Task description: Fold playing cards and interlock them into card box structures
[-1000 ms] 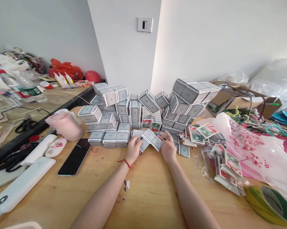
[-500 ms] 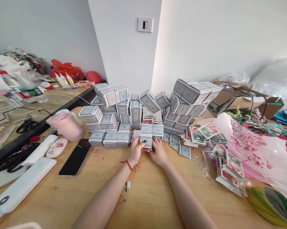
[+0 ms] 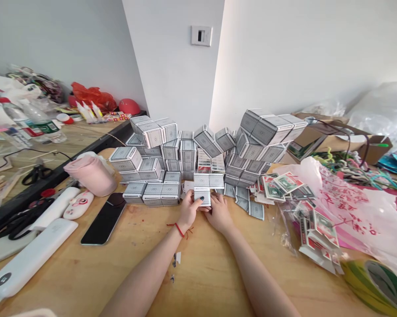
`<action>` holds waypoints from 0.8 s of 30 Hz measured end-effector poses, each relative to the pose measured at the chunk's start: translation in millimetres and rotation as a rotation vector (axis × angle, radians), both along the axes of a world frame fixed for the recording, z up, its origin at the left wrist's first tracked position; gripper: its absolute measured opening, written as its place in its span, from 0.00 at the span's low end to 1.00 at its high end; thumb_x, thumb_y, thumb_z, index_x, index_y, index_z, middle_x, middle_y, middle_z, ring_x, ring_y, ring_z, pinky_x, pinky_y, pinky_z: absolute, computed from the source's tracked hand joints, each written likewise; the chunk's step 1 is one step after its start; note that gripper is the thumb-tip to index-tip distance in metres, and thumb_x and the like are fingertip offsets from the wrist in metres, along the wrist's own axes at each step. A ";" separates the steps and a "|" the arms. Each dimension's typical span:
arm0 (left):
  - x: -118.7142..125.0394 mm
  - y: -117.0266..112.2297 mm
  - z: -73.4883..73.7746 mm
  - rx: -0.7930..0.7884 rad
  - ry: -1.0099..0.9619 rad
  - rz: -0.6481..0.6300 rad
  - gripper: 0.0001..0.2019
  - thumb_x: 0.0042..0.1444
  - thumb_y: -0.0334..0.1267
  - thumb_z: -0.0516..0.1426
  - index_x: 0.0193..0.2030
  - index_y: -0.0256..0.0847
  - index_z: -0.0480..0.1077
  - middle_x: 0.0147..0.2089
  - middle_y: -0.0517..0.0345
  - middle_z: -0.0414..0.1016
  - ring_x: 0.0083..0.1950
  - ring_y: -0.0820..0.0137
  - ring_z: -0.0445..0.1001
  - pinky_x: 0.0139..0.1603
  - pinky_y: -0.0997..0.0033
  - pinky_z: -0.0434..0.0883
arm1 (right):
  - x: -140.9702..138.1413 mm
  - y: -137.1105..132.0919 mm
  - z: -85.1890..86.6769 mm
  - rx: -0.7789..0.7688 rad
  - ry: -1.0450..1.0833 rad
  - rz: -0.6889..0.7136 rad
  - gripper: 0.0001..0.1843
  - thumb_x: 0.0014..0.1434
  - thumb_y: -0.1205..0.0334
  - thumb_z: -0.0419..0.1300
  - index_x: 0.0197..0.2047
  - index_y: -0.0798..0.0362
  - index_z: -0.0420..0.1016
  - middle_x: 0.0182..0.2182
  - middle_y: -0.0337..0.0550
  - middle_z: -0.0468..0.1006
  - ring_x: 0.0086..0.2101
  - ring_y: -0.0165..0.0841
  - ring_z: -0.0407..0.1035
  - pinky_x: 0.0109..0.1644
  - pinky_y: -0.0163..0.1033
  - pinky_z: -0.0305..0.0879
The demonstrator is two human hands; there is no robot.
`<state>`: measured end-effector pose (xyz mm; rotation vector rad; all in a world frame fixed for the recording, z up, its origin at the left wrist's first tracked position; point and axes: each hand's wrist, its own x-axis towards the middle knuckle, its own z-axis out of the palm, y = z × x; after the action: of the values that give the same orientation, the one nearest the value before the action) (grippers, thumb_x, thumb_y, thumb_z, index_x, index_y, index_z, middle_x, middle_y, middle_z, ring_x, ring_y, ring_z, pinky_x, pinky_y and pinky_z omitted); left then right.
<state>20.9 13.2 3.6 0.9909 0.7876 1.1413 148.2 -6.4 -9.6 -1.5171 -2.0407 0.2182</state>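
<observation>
At the middle of the table, a small block of folded playing cards with grey patterned backs lies in an L shape. My left hand is closed on its near part, the dark-nailed thumb resting on top. My right hand grips the block's right side, its fingertips partly hidden by the cards and close to my left fingers. Just behind stands a larger stepped structure of card blocks, rising at the left and right. Loose folded cards lie to the right of my right hand.
On the left are a black phone, a pink roll and a white power bank. Opened card boxes, a printed plastic bag and green-yellow tape lie on the right. A wall stands behind.
The held card block has shifted slightly toward me and tilted a little. My right hand's fingers have moved slightly along its right side. The rest looks the same.
</observation>
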 end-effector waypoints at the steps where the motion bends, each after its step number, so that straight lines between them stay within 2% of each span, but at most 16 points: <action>1: 0.0 0.2 -0.3 0.005 -0.004 0.002 0.16 0.44 0.38 0.57 0.39 0.38 0.58 0.37 0.56 0.72 0.30 0.69 0.75 0.26 0.70 0.74 | 0.3 0.4 -1.0 0.002 -0.002 -0.003 0.18 0.50 0.69 0.54 0.46 0.49 0.66 0.45 0.45 0.71 0.46 0.47 0.56 0.45 0.52 0.55; 6: -0.7 1.2 0.2 0.039 0.001 0.032 0.17 0.44 0.38 0.58 0.41 0.38 0.59 0.40 0.53 0.72 0.32 0.69 0.74 0.26 0.71 0.74 | 4.0 2.5 -5.1 0.065 0.031 0.018 0.18 0.51 0.74 0.50 0.43 0.48 0.70 0.46 0.43 0.72 0.46 0.43 0.57 0.46 0.50 0.57; 9: -1.7 0.4 2.0 0.067 0.005 0.102 0.16 0.45 0.40 0.58 0.39 0.37 0.60 0.36 0.54 0.72 0.29 0.70 0.74 0.26 0.71 0.73 | 6.2 2.7 -4.7 0.145 0.085 0.002 0.18 0.53 0.75 0.48 0.42 0.49 0.71 0.43 0.43 0.73 0.44 0.41 0.59 0.45 0.47 0.59; 12: -3.2 -0.5 3.0 0.108 -0.005 0.195 0.13 0.46 0.41 0.58 0.35 0.38 0.60 0.29 0.61 0.70 0.24 0.71 0.73 0.23 0.72 0.72 | 9.0 3.2 -4.4 0.240 0.190 -0.106 0.14 0.56 0.71 0.47 0.39 0.52 0.71 0.37 0.46 0.74 0.40 0.38 0.61 0.44 0.45 0.59; 15: -3.8 0.1 3.2 0.119 -0.017 0.239 0.11 0.46 0.41 0.58 0.33 0.39 0.61 0.24 0.64 0.68 0.22 0.72 0.72 0.22 0.73 0.71 | 13.6 5.1 -6.6 0.266 0.328 -0.262 0.10 0.58 0.64 0.47 0.32 0.53 0.69 0.30 0.46 0.73 0.37 0.37 0.62 0.40 0.43 0.60; 20: -1.8 1.4 6.2 0.142 -0.043 0.189 0.15 0.46 0.38 0.58 0.41 0.40 0.61 0.31 0.59 0.72 0.26 0.70 0.73 0.26 0.71 0.72 | 18.1 7.5 -11.9 0.122 0.634 -0.399 0.12 0.57 0.53 0.47 0.27 0.52 0.60 0.23 0.40 0.67 0.26 0.33 0.62 0.29 0.38 0.61; 22: -1.2 0.9 7.3 0.147 -0.039 0.163 0.18 0.46 0.37 0.58 0.44 0.41 0.60 0.35 0.56 0.73 0.27 0.70 0.74 0.27 0.70 0.72 | 15.8 6.9 -12.4 0.042 0.801 -0.377 0.13 0.57 0.50 0.48 0.29 0.51 0.57 0.23 0.39 0.66 0.23 0.31 0.62 0.25 0.37 0.61; 24: -1.1 0.7 7.2 0.154 -0.020 0.154 0.19 0.47 0.37 0.57 0.47 0.42 0.59 0.39 0.55 0.72 0.29 0.70 0.74 0.27 0.71 0.71 | 11.2 5.6 -11.5 -0.076 0.998 -0.281 0.13 0.56 0.49 0.49 0.34 0.49 0.55 0.26 0.38 0.67 0.20 0.30 0.63 0.20 0.36 0.62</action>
<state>19.8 13.9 10.8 1.0584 0.7790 1.3592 159.4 -0.9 -21.1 -1.3133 -1.0313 0.7647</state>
